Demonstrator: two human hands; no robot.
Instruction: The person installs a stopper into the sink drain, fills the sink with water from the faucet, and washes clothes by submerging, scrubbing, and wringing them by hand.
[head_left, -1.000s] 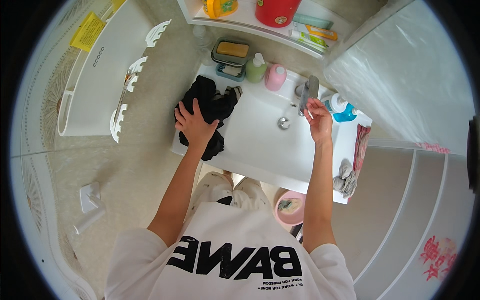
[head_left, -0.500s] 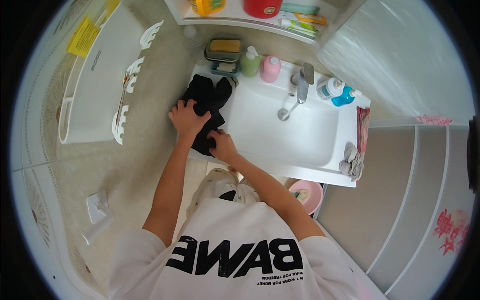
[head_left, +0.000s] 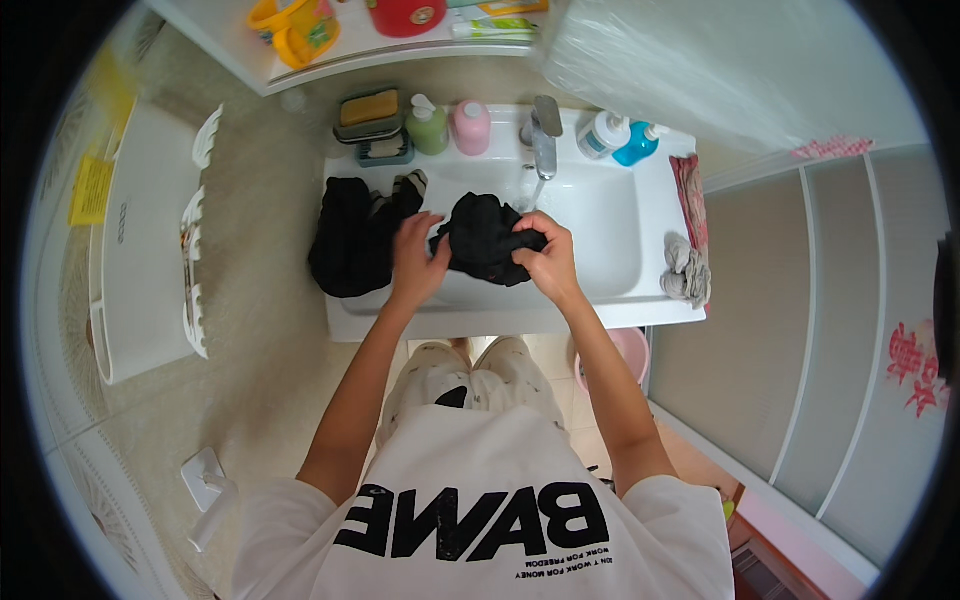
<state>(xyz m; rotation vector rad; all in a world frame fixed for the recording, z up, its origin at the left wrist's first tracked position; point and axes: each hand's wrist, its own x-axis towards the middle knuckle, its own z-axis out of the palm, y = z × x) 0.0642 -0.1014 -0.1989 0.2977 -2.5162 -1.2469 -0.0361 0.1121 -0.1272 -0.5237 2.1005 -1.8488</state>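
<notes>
A bunched black cloth garment (head_left: pixel 482 240) hangs over the left half of the white sink basin. My right hand (head_left: pixel 548 256) pinches its right side, thumb and fingers closed on the fabric. At its left edge is my left hand (head_left: pixel 416 258), slightly blurred, with thumb and fingers apart. Another heap of black clothing (head_left: pixel 352 240) lies on the left ledge of the sink (head_left: pixel 610 285), close by that hand; a grey-striped end shows at its top. From the faucet (head_left: pixel 543 145) a thin stream of water falls behind the held garment.
Along the back ledge stand soap boxes (head_left: pixel 370 110), a green pump bottle (head_left: pixel 428 128), a pink bottle (head_left: pixel 471 128), a white bottle (head_left: pixel 603 135) and a blue bottle (head_left: pixel 638 146). Grey cloth (head_left: pixel 685 272) lies on the right ledge. A pink basin (head_left: pixel 628 352) sits below.
Both hands have moved right from the clothing heap. One black garment has come off the heap and is over the basin in my right hand. Water runs. The view has shifted.
</notes>
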